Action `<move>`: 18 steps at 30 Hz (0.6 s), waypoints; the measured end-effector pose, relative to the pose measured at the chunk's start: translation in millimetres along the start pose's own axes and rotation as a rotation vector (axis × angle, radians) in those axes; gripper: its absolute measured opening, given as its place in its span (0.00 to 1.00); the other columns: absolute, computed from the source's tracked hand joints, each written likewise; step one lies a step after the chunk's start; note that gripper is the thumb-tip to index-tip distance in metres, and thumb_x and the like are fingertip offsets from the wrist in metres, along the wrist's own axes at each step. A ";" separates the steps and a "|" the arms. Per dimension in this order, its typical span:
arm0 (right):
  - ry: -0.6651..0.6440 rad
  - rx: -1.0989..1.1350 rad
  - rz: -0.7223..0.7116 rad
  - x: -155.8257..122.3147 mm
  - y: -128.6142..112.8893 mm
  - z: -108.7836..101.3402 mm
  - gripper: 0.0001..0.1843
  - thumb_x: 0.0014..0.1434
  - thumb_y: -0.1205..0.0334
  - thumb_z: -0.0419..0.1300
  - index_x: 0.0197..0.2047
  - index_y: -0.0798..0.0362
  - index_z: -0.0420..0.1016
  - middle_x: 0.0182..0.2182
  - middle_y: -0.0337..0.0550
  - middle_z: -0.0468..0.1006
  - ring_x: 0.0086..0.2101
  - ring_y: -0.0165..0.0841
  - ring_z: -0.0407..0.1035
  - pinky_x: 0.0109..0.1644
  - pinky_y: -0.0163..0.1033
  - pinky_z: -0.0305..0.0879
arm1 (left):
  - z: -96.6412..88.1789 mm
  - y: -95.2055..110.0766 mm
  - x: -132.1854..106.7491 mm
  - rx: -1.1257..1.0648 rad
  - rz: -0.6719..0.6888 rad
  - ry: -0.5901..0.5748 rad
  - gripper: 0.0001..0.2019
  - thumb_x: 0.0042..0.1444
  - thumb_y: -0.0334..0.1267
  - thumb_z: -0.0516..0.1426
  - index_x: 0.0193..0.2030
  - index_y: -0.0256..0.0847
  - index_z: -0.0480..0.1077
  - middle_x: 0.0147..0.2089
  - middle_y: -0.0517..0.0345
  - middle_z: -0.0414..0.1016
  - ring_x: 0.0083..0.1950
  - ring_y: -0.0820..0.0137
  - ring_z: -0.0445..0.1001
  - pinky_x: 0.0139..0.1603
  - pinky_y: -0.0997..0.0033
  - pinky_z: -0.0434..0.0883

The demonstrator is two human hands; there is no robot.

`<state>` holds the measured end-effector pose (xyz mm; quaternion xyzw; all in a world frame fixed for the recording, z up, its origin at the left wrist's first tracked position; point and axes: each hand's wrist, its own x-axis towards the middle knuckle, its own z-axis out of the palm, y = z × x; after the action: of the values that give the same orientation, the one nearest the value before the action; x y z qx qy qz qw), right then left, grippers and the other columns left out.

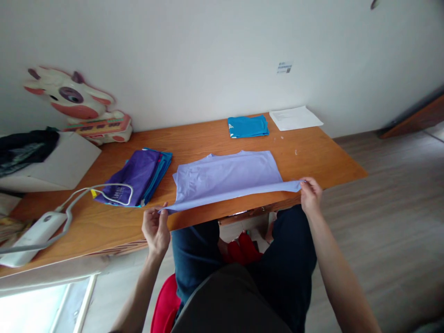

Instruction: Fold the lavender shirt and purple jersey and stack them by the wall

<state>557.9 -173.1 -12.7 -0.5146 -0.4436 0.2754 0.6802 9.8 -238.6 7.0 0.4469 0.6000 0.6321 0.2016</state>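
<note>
The shirt (225, 178) lies on the middle of the bench (312, 157), its near hem pinched by the left hand (157, 229) and right hand (310, 194). A folded stack (138, 178) lies left of it, a folded garment (248, 126) behind, a paper sheet (294, 118) far right.

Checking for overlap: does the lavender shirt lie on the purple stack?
No, the lavender shirt lies apart from the purple stack, with a strip of bare table between them.

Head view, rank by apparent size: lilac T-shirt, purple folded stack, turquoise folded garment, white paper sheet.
1. Pale lilac fabric T-shirt, spread flat, clearly largest.
2. Purple folded garment stack.
3. Folded turquoise garment and white paper sheet: these look alike and both lie farthest back, so they are left unranked.
</note>
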 end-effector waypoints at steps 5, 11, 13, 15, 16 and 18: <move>0.063 0.013 0.081 8.6 17.0 -1.2 0.17 0.54 0.49 0.75 0.42 0.48 0.81 0.28 0.34 0.75 0.27 0.28 0.68 0.31 0.33 0.63 | 2.3 -0.6 4.7 0.071 -0.019 0.019 0.14 0.64 0.48 0.63 0.46 0.41 0.70 0.33 0.62 0.71 0.30 0.74 0.70 0.32 0.76 0.68; -0.028 -0.176 0.032 36.1 21.0 10.5 0.19 0.58 0.44 0.71 0.44 0.47 0.80 0.29 0.35 0.76 0.30 0.31 0.70 0.34 0.35 0.66 | 16.0 -7.8 37.2 0.154 0.006 0.002 0.13 0.65 0.47 0.62 0.46 0.40 0.72 0.34 0.61 0.71 0.32 0.74 0.68 0.32 0.77 0.64; -0.075 -0.239 0.000 59.0 22.5 22.0 0.19 0.59 0.43 0.70 0.45 0.48 0.80 0.31 0.36 0.78 0.31 0.33 0.72 0.36 0.37 0.68 | 27.7 -12.9 63.9 0.163 0.029 -0.046 0.13 0.64 0.47 0.63 0.46 0.39 0.73 0.35 0.59 0.73 0.33 0.72 0.71 0.34 0.76 0.66; -0.123 -0.304 -0.040 83.8 24.3 36.2 0.19 0.60 0.44 0.68 0.46 0.49 0.80 0.34 0.40 0.81 0.34 0.35 0.75 0.40 0.40 0.72 | 40.9 -20.1 93.2 0.174 0.034 -0.113 0.14 0.63 0.47 0.63 0.47 0.38 0.74 0.36 0.57 0.75 0.34 0.71 0.72 0.34 0.75 0.68; -0.148 -0.341 -0.061 95.2 25.5 43.6 0.18 0.61 0.45 0.67 0.45 0.49 0.80 0.35 0.41 0.82 0.36 0.37 0.76 0.43 0.42 0.73 | 47.3 -24.5 107.0 0.182 0.034 -0.145 0.15 0.63 0.48 0.63 0.47 0.38 0.75 0.36 0.56 0.77 0.34 0.70 0.74 0.34 0.74 0.69; -0.193 -0.422 -0.094 113.0 29.2 57.1 0.17 0.61 0.46 0.66 0.43 0.50 0.80 0.37 0.45 0.84 0.38 0.40 0.78 0.47 0.45 0.75 | 58.2 -35.2 129.7 0.208 0.039 -0.192 0.16 0.62 0.49 0.63 0.47 0.38 0.76 0.38 0.54 0.79 0.36 0.68 0.76 0.36 0.72 0.71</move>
<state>561.1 -43.8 0.3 -0.5954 -0.5777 0.1927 0.5240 -20.5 -95.4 8.9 0.5354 0.6313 0.5248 0.1985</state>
